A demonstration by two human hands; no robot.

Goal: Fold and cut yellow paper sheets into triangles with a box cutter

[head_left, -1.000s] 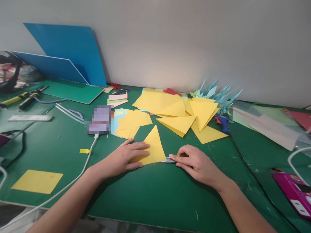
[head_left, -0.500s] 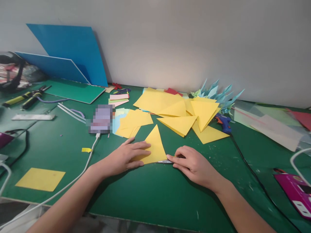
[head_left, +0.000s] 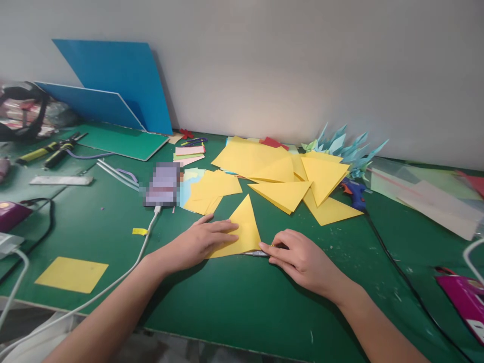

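Note:
A folded yellow paper triangle (head_left: 247, 229) lies on the green table in front of me. My left hand (head_left: 206, 239) rests flat on its left side with fingers spread; the thumb is mostly out of sight. At the triangle's lower right corner, my right hand (head_left: 297, 254) grips a slim, silver-tipped craft knife (head_left: 258, 253). Its narrow tip points left along the paper's bottom edge, and I cannot tell whether it is inside the fold. The fingers cover most of the handle.
Beyond my hands lie folded yellow sheets (head_left: 280, 194), a blue glue gun (head_left: 355, 194) and pale blue paper shapes (head_left: 340, 143). At left are a phone (head_left: 164, 184) with a white cable, a yellow sheet (head_left: 71, 275) and pliers (head_left: 56, 154). Blue boards (head_left: 121, 75) lean against the wall.
The view has shifted slightly, so the surroundings sit further right. My left thumb has moved off the paper's lower edge, baring its lower left corner. My right hand keeps its grip.

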